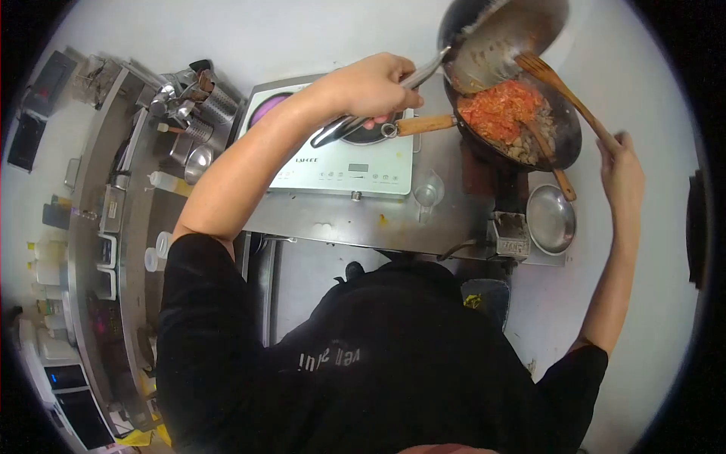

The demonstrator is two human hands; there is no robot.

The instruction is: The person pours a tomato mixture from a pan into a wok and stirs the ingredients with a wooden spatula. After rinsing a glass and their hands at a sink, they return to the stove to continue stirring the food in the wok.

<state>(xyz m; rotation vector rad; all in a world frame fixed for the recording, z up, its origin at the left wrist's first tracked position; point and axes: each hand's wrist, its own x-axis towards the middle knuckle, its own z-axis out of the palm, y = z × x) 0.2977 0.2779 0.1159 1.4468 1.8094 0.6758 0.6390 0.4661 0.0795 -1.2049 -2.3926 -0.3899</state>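
My left hand (378,87) is closed around the metal handle (423,72) of a dark frying pan (495,49). That pan is tilted over a wok (571,140), its inner side smeared with food residue. In my right hand (624,170) is a wooden slotted spatula (563,87), its tines against the tilted pan's inside. Below, the wok holds a chunky red tomato-like mix (503,110) on top of brownish minced pieces (522,149). A second wooden utensil (552,163) leans in the wok, its head buried in the food. The wok's wooden handle (427,124) points left.
A white induction cooktop (340,178) sits left of the wok, with a clear measuring cup (429,193) beside it. A metal bowl (551,219) lies right of the burner's metal box (510,236). Utensil holders (219,106) and a squeeze bottle (168,182) stand at left.
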